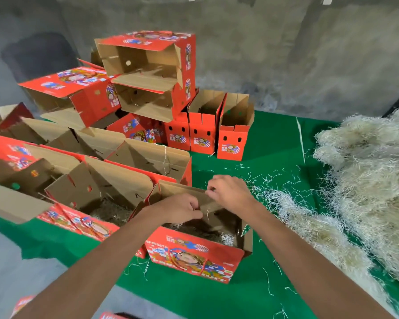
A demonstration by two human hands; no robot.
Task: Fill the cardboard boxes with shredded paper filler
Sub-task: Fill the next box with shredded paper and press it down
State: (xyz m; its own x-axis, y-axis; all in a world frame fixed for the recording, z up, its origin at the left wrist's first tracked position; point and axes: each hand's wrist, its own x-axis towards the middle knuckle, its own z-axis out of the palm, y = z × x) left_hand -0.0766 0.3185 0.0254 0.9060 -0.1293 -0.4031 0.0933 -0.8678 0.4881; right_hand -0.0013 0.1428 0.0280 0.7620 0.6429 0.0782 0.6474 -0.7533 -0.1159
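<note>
Nearest red box (194, 256) holds some shredded paper (226, 239); left hand (182, 209) and right hand (228, 192) pinch its flap (207, 201). Pulling hard could tear the flap.

The nearest cardboard box (194, 256) is red with a printed cartoon front, standing upright and open-topped on the green cloth, its brown inner flap (189, 192) raised at the far side. A thin layer of shredded paper filler (226, 239) lies inside it. Just to its left, a 2nd open box (78, 217) seems to hold some filler too. A large pale heap of filler (366, 180) is piled well to the right.
</note>
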